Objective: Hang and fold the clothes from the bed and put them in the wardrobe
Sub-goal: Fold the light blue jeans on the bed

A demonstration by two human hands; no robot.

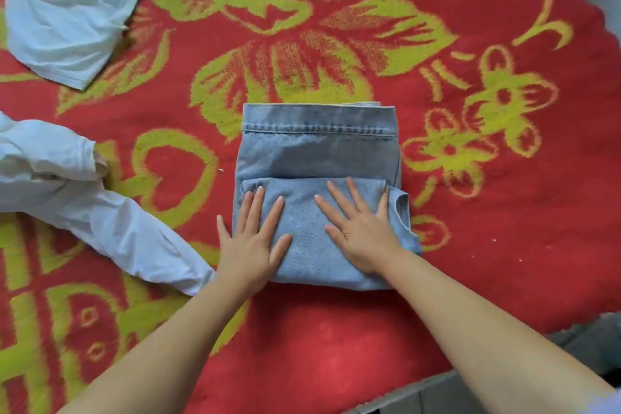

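Left hand [252,239] and right hand [361,232] both flat, fingers spread, pressing the folded light-blue denim jeans [319,191] onto the red-and-yellow floral bed blanket [470,178], likely flattening the fold (not gripping); crumpled white garments [67,10] lie unfolded to the left.

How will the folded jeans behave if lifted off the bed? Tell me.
The folded jeans are thick layered denim, so probably heavyish and fairly firm. The top flap is only pressed flat by the left hand and right hand, so it may spring open unless supported underneath.
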